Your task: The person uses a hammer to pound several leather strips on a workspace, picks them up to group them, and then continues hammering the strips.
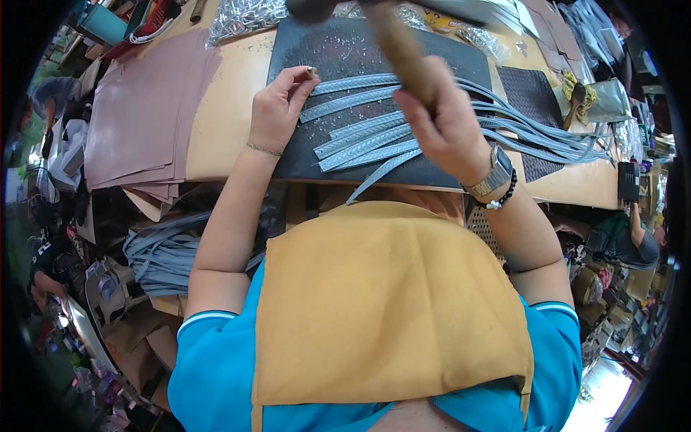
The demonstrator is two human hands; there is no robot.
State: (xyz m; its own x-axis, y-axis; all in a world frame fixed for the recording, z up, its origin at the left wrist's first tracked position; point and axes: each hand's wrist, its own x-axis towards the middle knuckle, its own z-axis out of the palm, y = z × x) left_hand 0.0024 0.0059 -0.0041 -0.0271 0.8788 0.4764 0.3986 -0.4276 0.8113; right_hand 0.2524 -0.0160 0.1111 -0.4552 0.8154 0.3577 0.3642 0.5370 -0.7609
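My right hand (445,121) is closed round the wooden handle of a hammer (402,51), whose blurred dark head is raised at the top of the view. Between thumb and fingers my left hand (280,105) pinches a small metal punch (310,70), seen almost end-on, at the end of the topmost light-blue braided strap (353,82). Several more such straps (367,148) fan out on a dark work mat (334,51) below it, running off to the right under my right hand. One strap end hangs over the table's front edge. The punch's tip is hidden.
Stacked mauve sheets (143,113) lie on the left of the table. Bags of metal hardware (245,19) stand at the back. A dark woven piece (532,97) and a yellow cloth (586,97) are at right. Bundled blue straps (162,256) sit below the table. Other people are at both sides.
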